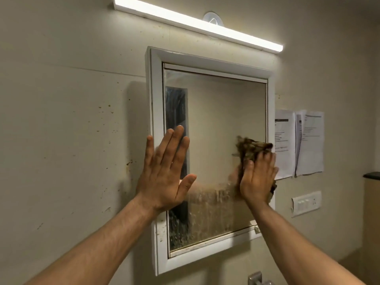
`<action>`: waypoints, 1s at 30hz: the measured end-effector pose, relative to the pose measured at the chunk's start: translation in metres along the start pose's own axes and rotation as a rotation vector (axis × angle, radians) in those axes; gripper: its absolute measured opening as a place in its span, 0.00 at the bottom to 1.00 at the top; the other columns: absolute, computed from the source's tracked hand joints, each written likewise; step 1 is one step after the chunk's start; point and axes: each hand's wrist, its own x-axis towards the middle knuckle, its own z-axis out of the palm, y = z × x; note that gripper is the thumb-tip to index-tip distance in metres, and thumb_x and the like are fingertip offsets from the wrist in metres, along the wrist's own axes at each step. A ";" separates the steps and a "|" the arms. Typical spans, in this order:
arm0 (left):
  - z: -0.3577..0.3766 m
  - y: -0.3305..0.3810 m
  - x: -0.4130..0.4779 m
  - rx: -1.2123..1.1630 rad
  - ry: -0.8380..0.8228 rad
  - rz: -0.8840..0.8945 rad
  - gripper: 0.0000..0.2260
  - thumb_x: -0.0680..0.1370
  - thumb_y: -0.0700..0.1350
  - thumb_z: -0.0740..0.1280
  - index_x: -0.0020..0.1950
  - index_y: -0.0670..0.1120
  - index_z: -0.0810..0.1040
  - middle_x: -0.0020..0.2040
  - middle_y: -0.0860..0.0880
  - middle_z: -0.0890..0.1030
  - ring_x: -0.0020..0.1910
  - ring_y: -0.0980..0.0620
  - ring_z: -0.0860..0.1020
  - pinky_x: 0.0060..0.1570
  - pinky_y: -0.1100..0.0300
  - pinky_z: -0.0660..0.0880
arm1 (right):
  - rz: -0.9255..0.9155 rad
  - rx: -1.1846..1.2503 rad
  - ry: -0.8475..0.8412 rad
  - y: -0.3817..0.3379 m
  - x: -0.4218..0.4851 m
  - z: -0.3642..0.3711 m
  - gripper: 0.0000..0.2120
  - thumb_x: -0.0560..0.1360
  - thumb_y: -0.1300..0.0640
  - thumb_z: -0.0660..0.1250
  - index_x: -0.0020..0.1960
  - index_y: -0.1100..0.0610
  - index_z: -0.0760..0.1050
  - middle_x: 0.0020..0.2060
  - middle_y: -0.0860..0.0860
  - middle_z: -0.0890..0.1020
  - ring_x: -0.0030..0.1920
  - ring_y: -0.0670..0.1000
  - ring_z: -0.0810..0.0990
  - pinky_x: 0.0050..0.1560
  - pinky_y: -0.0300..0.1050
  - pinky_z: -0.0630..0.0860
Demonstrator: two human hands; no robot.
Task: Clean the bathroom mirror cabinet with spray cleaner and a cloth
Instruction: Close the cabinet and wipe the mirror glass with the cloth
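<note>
We see a beige wall (61, 99), matte, with a faint horizontal seam. Brown specks and smears (129, 162) dot its left part. A lit white tube light (197, 23) runs across the top, tilted down to the right in this view. A round white fitting (211, 17) sits partly hidden behind it. On the right we note two printed sheets stuck to the wall, left sheet (284, 145) just beside right sheet (310, 142); the text is too small to read. Below them is a white switch plate (306, 203). At the far right edge a dark countertop (372, 174) lies over a tan panel (372, 212). A grey metal fitting (256, 278) is cut off at the bottom edge.
</note>
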 end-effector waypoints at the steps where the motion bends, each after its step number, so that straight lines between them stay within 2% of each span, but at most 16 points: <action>1: 0.000 0.001 0.000 0.006 -0.010 -0.004 0.35 0.83 0.63 0.47 0.83 0.42 0.52 0.83 0.39 0.53 0.83 0.42 0.50 0.79 0.34 0.43 | 0.094 0.030 0.026 -0.003 -0.002 0.001 0.30 0.82 0.48 0.47 0.78 0.63 0.64 0.82 0.58 0.57 0.83 0.55 0.45 0.80 0.63 0.41; 3: 0.000 0.003 -0.002 0.006 -0.014 -0.017 0.35 0.84 0.63 0.47 0.83 0.42 0.52 0.84 0.39 0.53 0.83 0.41 0.50 0.78 0.33 0.44 | 0.160 0.062 0.032 -0.024 -0.016 0.005 0.31 0.80 0.46 0.47 0.78 0.61 0.63 0.82 0.56 0.56 0.82 0.52 0.45 0.81 0.59 0.42; 4: 0.000 0.004 -0.003 0.001 -0.006 -0.019 0.35 0.84 0.63 0.46 0.83 0.42 0.52 0.84 0.39 0.53 0.83 0.41 0.51 0.78 0.33 0.45 | 0.086 0.065 0.017 -0.039 -0.029 0.009 0.32 0.79 0.45 0.49 0.80 0.59 0.59 0.82 0.55 0.55 0.82 0.51 0.45 0.81 0.57 0.43; 6: -0.001 0.005 -0.004 -0.031 0.019 -0.031 0.35 0.84 0.63 0.45 0.83 0.41 0.52 0.84 0.40 0.52 0.83 0.41 0.50 0.79 0.34 0.44 | -0.284 0.029 -0.063 -0.067 -0.069 0.021 0.33 0.80 0.46 0.51 0.83 0.56 0.52 0.83 0.55 0.52 0.83 0.54 0.45 0.81 0.55 0.43; 8: -0.002 0.007 -0.006 -0.052 0.042 -0.066 0.34 0.84 0.63 0.45 0.83 0.41 0.52 0.84 0.42 0.50 0.83 0.42 0.49 0.79 0.34 0.42 | -0.686 -0.052 -0.150 -0.078 -0.112 0.032 0.32 0.83 0.46 0.51 0.83 0.56 0.50 0.83 0.55 0.50 0.83 0.58 0.47 0.81 0.58 0.43; 10: -0.002 0.008 -0.011 -0.048 0.027 -0.083 0.34 0.84 0.62 0.45 0.83 0.41 0.53 0.84 0.42 0.49 0.83 0.42 0.49 0.79 0.34 0.43 | -0.906 -0.070 -0.162 -0.066 -0.124 0.036 0.30 0.85 0.46 0.53 0.83 0.55 0.53 0.83 0.53 0.53 0.82 0.58 0.51 0.81 0.60 0.47; 12: -0.001 0.010 -0.018 -0.034 -0.016 -0.058 0.33 0.85 0.61 0.45 0.83 0.41 0.53 0.84 0.40 0.51 0.83 0.41 0.50 0.79 0.34 0.43 | -1.033 -0.077 -0.148 -0.047 -0.111 0.031 0.29 0.85 0.47 0.55 0.82 0.55 0.56 0.82 0.53 0.56 0.82 0.59 0.55 0.80 0.61 0.49; 14: 0.000 0.012 -0.024 -0.025 -0.061 -0.026 0.33 0.85 0.61 0.45 0.83 0.40 0.53 0.84 0.40 0.52 0.83 0.41 0.51 0.79 0.35 0.43 | -0.996 -0.132 -0.142 -0.018 -0.093 0.026 0.29 0.84 0.46 0.54 0.82 0.53 0.55 0.82 0.54 0.56 0.82 0.60 0.55 0.80 0.60 0.47; 15: 0.001 0.014 -0.027 -0.016 -0.083 -0.020 0.33 0.85 0.61 0.45 0.83 0.40 0.53 0.84 0.41 0.52 0.83 0.41 0.51 0.79 0.36 0.42 | -0.877 -0.158 -0.139 -0.001 -0.086 0.023 0.29 0.84 0.46 0.52 0.83 0.53 0.54 0.83 0.54 0.54 0.82 0.59 0.53 0.81 0.60 0.45; 17: 0.003 0.017 -0.032 0.018 -0.123 -0.007 0.34 0.84 0.62 0.44 0.84 0.41 0.53 0.85 0.42 0.50 0.83 0.42 0.50 0.79 0.38 0.39 | -0.474 -0.144 -0.114 0.032 -0.078 0.014 0.30 0.84 0.46 0.49 0.83 0.55 0.52 0.83 0.54 0.51 0.83 0.57 0.47 0.81 0.59 0.43; 19: 0.006 0.020 -0.036 0.057 -0.146 0.007 0.34 0.84 0.63 0.43 0.84 0.42 0.52 0.85 0.43 0.49 0.84 0.43 0.49 0.79 0.40 0.37 | -0.092 -0.045 -0.074 0.048 -0.073 0.009 0.29 0.83 0.48 0.49 0.81 0.61 0.58 0.83 0.58 0.52 0.83 0.56 0.45 0.81 0.62 0.43; 21: 0.007 0.021 -0.036 0.066 -0.147 0.012 0.35 0.84 0.63 0.42 0.84 0.42 0.52 0.85 0.43 0.49 0.84 0.43 0.49 0.79 0.41 0.36 | 0.117 0.027 -0.035 0.037 -0.073 0.012 0.29 0.82 0.49 0.48 0.78 0.63 0.62 0.82 0.60 0.54 0.82 0.56 0.45 0.81 0.60 0.41; 23: 0.008 0.020 -0.035 0.059 -0.123 0.008 0.35 0.84 0.63 0.42 0.84 0.41 0.53 0.84 0.43 0.50 0.83 0.42 0.50 0.79 0.41 0.36 | 0.208 0.022 -0.039 0.012 -0.083 0.020 0.33 0.81 0.45 0.47 0.79 0.63 0.61 0.82 0.60 0.53 0.82 0.55 0.44 0.81 0.52 0.36; 25: 0.006 0.021 -0.035 0.026 -0.110 0.000 0.35 0.84 0.63 0.43 0.84 0.41 0.54 0.84 0.41 0.52 0.83 0.41 0.51 0.79 0.40 0.37 | 0.072 -0.001 -0.082 -0.014 -0.115 0.027 0.35 0.80 0.43 0.47 0.81 0.62 0.56 0.82 0.58 0.52 0.83 0.54 0.43 0.80 0.48 0.36; 28: 0.003 0.021 -0.034 -0.007 -0.098 -0.005 0.35 0.84 0.63 0.43 0.83 0.40 0.55 0.84 0.40 0.54 0.83 0.40 0.53 0.79 0.39 0.39 | -0.538 -0.032 -0.212 -0.029 -0.170 0.034 0.32 0.83 0.45 0.50 0.83 0.57 0.49 0.83 0.56 0.50 0.83 0.59 0.46 0.81 0.58 0.44; 30: 0.002 0.020 -0.035 -0.019 -0.098 -0.007 0.35 0.85 0.63 0.43 0.83 0.40 0.55 0.83 0.39 0.55 0.83 0.40 0.53 0.79 0.39 0.40 | -0.792 -0.056 -0.212 -0.016 -0.173 0.033 0.30 0.85 0.46 0.52 0.84 0.54 0.50 0.83 0.55 0.52 0.82 0.60 0.51 0.80 0.61 0.47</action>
